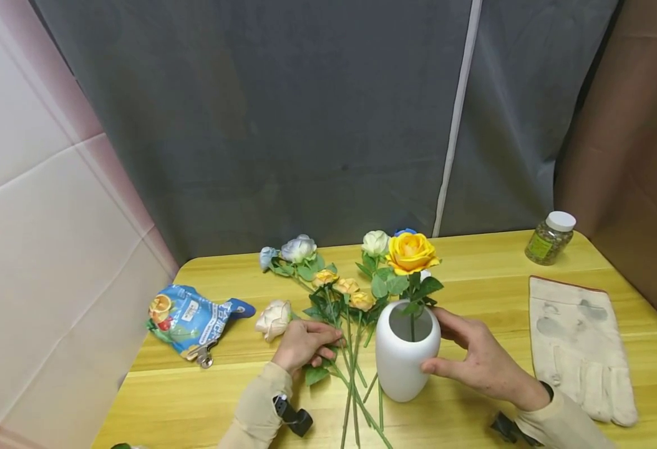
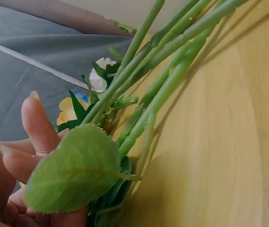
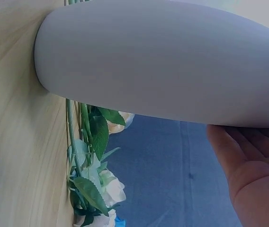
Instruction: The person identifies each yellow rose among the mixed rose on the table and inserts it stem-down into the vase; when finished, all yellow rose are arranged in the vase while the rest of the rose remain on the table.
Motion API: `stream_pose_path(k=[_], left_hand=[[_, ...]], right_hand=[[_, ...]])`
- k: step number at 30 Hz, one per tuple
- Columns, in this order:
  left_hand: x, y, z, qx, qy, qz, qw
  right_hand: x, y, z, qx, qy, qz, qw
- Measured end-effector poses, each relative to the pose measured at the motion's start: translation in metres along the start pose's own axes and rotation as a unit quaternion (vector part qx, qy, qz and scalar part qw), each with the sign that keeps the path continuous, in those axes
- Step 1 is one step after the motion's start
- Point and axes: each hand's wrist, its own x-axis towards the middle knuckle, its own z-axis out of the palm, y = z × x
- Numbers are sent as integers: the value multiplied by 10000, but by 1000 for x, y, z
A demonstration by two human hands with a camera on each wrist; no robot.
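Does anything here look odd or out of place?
The glove, at the right of the table: grey patches near its red edge look like stains, and it seems an odd neighbour for flowers. Nothing appears spilled.

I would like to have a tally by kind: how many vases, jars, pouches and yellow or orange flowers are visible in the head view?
White vase: 1
Jar with a white lid: 1
Blue pouch: 1
Large yellow rose in the vase: 1
Small orange-yellow flowers outside the vase: 3
Total: 7
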Motion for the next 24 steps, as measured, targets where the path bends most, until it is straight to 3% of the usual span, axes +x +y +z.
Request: stream_pose_path(k=[9, 18, 24], left_hand=[[-3, 7, -7, -88, 260, 117, 9996], [-9, 24, -14, -186, 858, 417, 9953], [-17, 36, -14, -292, 919, 631, 9933]], right_hand=[[0, 0, 0, 27, -7, 59, 10000], [0, 0, -1, 6, 7, -11, 10000], [1, -1, 0, 44, -28, -53, 10000]])
